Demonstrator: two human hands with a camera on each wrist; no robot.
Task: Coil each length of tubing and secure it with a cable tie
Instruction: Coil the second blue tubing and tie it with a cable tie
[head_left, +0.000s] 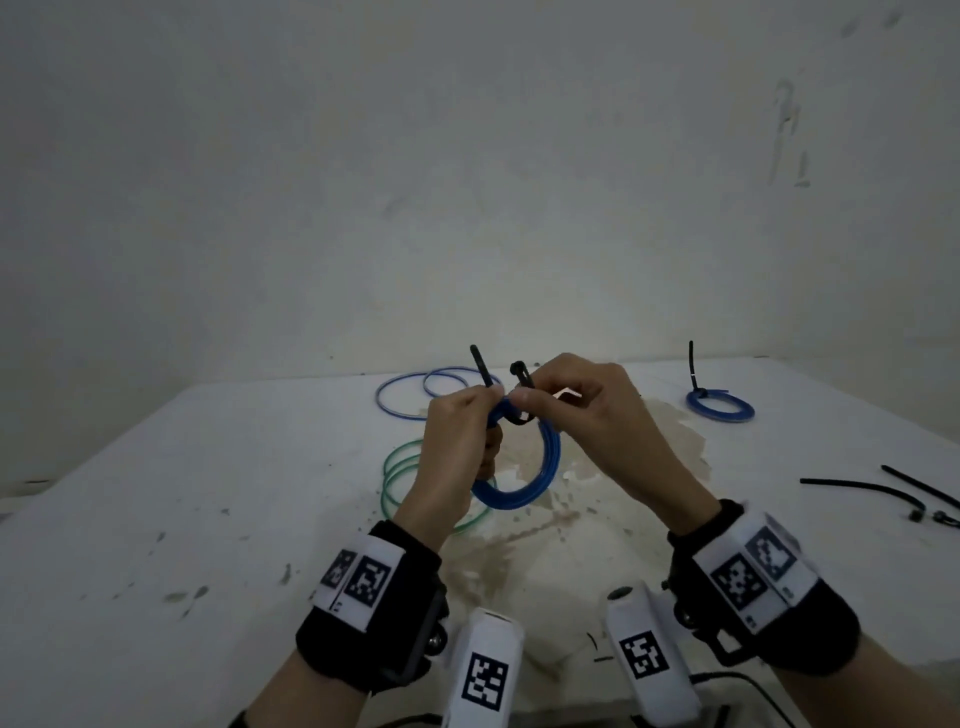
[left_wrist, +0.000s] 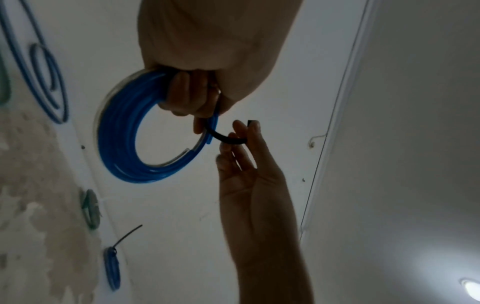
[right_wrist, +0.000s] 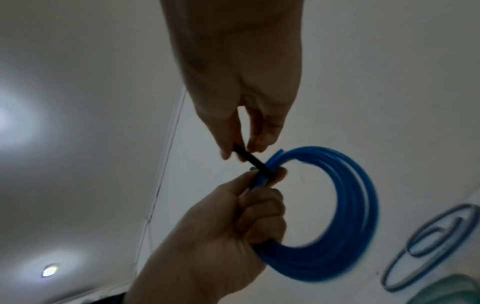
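From the head view, the left hand (head_left: 457, 436) gripped the blue coil (head_left: 524, 467) above the counter (head_left: 208, 493); the right hand (head_left: 582, 410) pinched the cable tie (head_left: 519, 376), both ends pointing up.

At the left wrist, the tie curved under the bundle toward the right fingers (left_wrist: 253, 131).

At the right wrist, the strap ran straight from thumb to coil, just beside the left hand.

Head cam looks fwd/down over the table (head_left: 208, 493), wall filling upper frame. Both wrist cams sit close under the hands, facing up past them to wall and ceiling. All 3 share the blue coil (head_left: 540, 467) (left_wrist: 122, 131) (right_wrist: 345, 216), centre frame.
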